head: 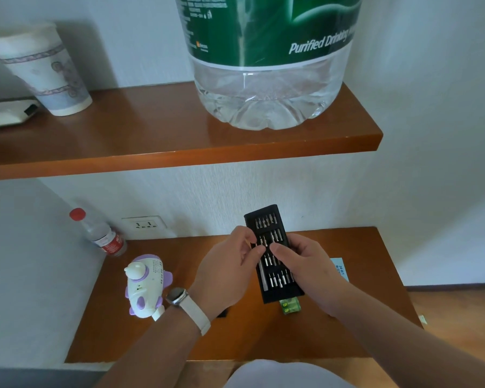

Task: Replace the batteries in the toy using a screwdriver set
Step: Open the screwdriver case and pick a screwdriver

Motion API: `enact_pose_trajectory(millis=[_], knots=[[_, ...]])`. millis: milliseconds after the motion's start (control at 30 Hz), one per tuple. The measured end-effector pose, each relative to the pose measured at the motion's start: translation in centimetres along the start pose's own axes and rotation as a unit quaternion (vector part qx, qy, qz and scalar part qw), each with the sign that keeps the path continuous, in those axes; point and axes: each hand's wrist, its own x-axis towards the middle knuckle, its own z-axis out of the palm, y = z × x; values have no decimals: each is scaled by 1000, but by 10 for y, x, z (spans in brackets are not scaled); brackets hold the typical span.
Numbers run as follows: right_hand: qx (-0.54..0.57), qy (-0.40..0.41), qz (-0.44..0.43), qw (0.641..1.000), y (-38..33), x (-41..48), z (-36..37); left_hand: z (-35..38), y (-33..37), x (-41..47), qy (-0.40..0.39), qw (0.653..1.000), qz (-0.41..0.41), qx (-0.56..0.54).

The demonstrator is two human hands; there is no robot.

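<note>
I have the long black tray of small metal screwdriver bits [273,254] lifted above the brown wooden worktop [235,340], tilted up so the rows face me and I can pick the right bit. My right hand [305,264] closes its grip around the tray's right edge, thumb lying across the bits. My left hand [227,267] curls against the tray's left edge, fingertips pinching at the middle rows; I can't tell whether a bit is between them. The white-and-purple plastic toy [146,287] lies on the worktop to the left of the tray, untouched. Just below the tray sits a green battery pack [290,307] marked "GP", kept close for the swap. Up on the shelf, a large clear water jug [266,65] reads "Purified Drinking".
</note>
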Motion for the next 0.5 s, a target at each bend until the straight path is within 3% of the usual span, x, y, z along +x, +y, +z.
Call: enact_pose_trajectory(millis=[167, 500], knots=[[7, 33, 1, 999, 1, 5, -4, 6, 1, -4, -4, 1000, 22, 5], [2, 25, -8, 1000, 3, 6, -11, -1, 1, 6, -22, 999, 26, 4]])
